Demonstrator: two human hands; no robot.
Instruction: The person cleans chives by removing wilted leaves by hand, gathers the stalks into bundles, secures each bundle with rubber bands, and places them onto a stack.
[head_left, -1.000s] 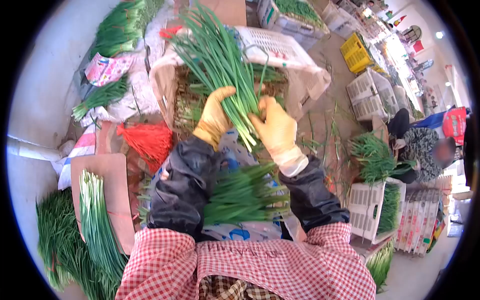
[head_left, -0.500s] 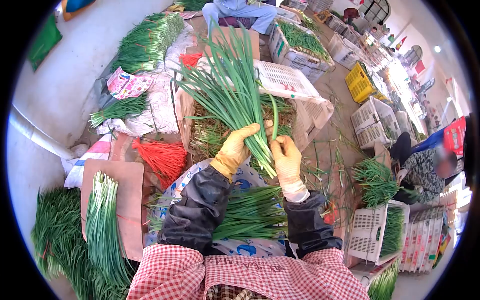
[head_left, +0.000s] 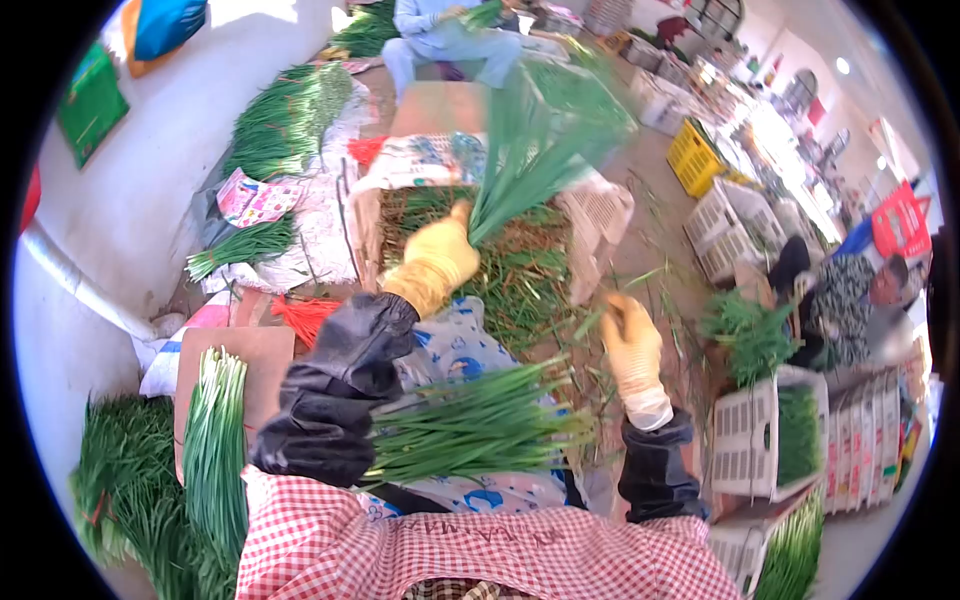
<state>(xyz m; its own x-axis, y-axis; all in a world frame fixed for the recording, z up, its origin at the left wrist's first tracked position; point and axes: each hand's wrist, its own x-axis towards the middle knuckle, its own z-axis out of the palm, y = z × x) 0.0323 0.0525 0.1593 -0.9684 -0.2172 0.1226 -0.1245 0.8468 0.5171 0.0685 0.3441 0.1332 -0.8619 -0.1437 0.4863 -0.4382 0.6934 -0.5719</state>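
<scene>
My left hand (head_left: 440,262), in a yellow glove, is closed round the stem end of a bunch of green chives (head_left: 525,165). Their leaves fan up and to the right, smeared by motion. Out to the right is my right hand (head_left: 632,350), gloved too, its fingers loosely apart. A blurred green scrap (head_left: 590,322) floats just left of its fingertips, seemingly not gripped. Across my lap, on a blue-and-white plastic sheet (head_left: 455,345), lies a pile of chives (head_left: 480,425). Beyond it stands a crate (head_left: 600,225) holding brown and green trimmings (head_left: 530,290).
At left, a chive bundle (head_left: 215,440) rests on a cardboard sheet (head_left: 265,350), beside red ties (head_left: 303,318). More chives (head_left: 285,120) lie near the wall. White crates (head_left: 745,440) line the right, where a person in camouflage (head_left: 845,300) sits. Another person (head_left: 450,35) sits ahead.
My left hand has swung left with the bunch, whose leaves now lean right. My right hand has left the stems and moved right and down, its pinch loosened.
</scene>
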